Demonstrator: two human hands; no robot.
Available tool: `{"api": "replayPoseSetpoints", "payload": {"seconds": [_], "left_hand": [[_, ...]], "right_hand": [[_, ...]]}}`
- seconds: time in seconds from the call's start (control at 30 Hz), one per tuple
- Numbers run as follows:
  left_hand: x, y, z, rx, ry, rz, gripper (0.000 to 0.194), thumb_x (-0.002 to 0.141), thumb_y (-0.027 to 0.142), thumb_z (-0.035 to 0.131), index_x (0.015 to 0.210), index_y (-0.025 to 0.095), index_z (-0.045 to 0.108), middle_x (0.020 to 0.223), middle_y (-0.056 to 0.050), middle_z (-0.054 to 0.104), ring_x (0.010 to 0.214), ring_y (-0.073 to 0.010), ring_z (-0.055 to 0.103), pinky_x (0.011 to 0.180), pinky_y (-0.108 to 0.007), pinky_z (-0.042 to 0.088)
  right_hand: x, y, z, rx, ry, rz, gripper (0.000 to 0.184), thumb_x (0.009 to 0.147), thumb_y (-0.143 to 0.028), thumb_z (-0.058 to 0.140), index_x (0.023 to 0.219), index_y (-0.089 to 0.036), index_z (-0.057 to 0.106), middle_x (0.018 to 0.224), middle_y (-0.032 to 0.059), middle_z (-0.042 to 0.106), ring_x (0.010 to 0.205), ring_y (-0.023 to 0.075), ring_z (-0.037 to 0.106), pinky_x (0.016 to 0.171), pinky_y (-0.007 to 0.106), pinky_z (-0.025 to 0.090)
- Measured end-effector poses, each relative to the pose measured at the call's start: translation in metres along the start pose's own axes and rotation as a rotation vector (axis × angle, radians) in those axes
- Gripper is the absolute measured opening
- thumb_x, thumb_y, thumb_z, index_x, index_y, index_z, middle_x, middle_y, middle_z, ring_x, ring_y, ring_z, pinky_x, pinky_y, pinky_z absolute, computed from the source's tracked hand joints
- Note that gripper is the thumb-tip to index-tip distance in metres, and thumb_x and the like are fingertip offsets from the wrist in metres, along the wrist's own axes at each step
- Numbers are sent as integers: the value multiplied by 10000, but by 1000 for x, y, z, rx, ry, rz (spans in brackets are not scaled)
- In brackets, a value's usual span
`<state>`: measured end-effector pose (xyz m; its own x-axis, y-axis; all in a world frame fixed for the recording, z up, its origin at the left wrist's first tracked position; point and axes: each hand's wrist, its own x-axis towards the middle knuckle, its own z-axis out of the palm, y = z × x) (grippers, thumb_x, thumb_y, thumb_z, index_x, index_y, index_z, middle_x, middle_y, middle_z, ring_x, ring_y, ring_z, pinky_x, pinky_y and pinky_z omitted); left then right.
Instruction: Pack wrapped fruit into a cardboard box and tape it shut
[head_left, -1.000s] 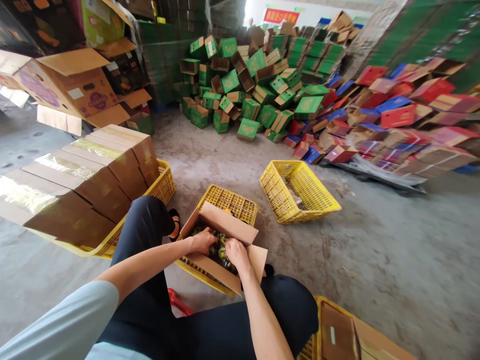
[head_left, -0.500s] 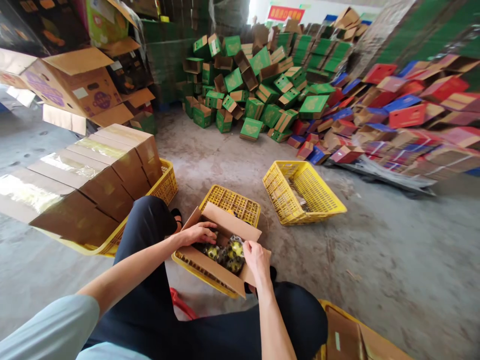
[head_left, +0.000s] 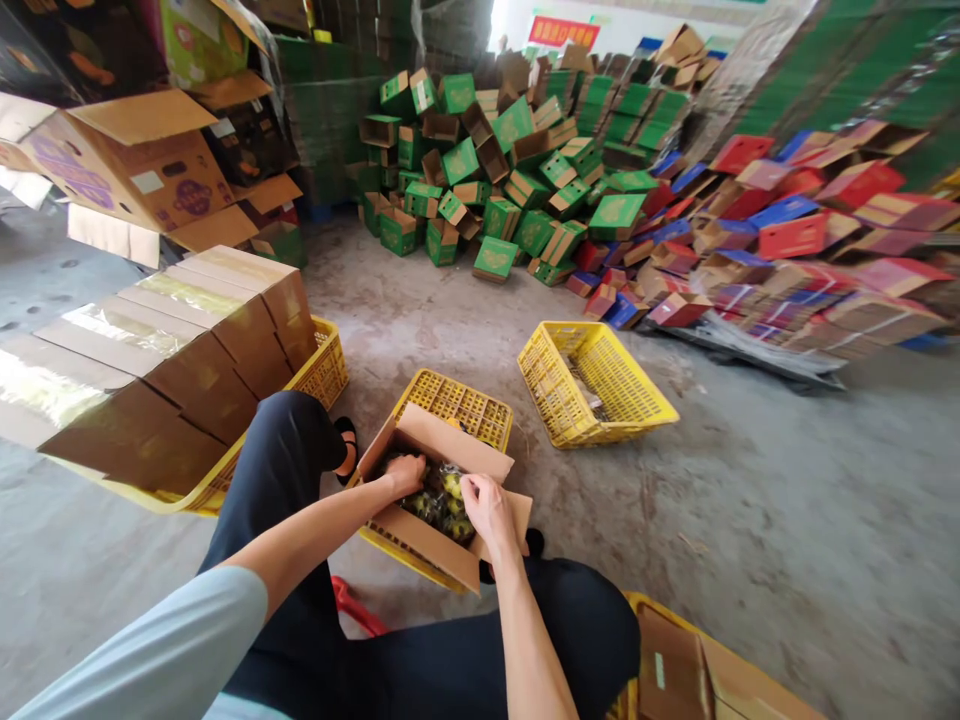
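An open cardboard box [head_left: 437, 552] with its flaps folded out rests on an upturned yellow crate [head_left: 457, 403] between my legs. Inside it lie clear plastic packs [head_left: 435, 500] of round yellow-green pieces with dark patches; their exact kind is too small to tell. My left hand [head_left: 406, 476] reaches down into the left side of the box, its fingertips hidden among the packs. At the right end of the box, my right hand [head_left: 486, 507] is closed in a pinch at the clear plastic of a pack.
To the left, a yellow crate [head_left: 330, 362] holds several taped cartons [head_left: 202, 370]. Another yellow crate [head_left: 622, 395] stands front right, and one with cardboard [head_left: 675, 660] is beside my right knee. Heaps of green boxes [head_left: 495, 257] and red and blue boxes [head_left: 795, 235] lie behind.
My left hand has moved deeper into the box, with its fingers now pointing down. My right hand stays at the pack on the right. The view has shifted slightly.
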<state>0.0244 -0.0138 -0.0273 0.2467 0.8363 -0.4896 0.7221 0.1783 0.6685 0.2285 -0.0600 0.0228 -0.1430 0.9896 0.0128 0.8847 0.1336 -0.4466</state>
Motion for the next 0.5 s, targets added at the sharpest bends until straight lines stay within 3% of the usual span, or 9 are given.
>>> {"api": "replayPoseSetpoints", "payload": {"seconds": [0.13, 0.2, 0.33, 0.5], "left_hand": [[-2, -7, -22, -66, 8, -12, 454, 812, 280, 823, 1222, 142, 683, 1235, -116, 680, 1197, -358, 615, 992, -411, 521], [-7, -14, -38, -136, -10, 25, 524, 722, 212, 834, 1222, 140, 694, 1210, -118, 706, 1202, -365, 613, 1002, -380, 496], [-25, -19, -50, -324, -116, 86, 541, 772, 286, 703, 1295, 154, 651, 1170, -87, 728, 1089, -274, 676, 894, -318, 528], [-35, -1, -35, -848, -403, 43, 619, 692, 254, 637, 1305, 177, 606, 1033, -56, 720, 863, -190, 679, 734, -266, 516]], "right_hand": [[0, 9, 7, 66, 47, -31, 299, 984, -245, 495, 1009, -185, 787, 1072, 116, 792, 1008, 234, 730, 951, 311, 520], [0, 13, 8, 95, 66, -31, 310, 982, -258, 489, 1008, -186, 789, 1046, 125, 794, 1000, 256, 730, 958, 353, 533], [-1, 9, 3, 162, 87, -70, 332, 982, -281, 482, 1127, -185, 765, 1120, 130, 778, 1069, 261, 717, 1019, 389, 530], [-3, -14, -9, 429, 3, -213, 488, 914, -239, 520, 1389, -232, 629, 1409, 85, 653, 1327, 231, 587, 1167, 411, 438]]}}
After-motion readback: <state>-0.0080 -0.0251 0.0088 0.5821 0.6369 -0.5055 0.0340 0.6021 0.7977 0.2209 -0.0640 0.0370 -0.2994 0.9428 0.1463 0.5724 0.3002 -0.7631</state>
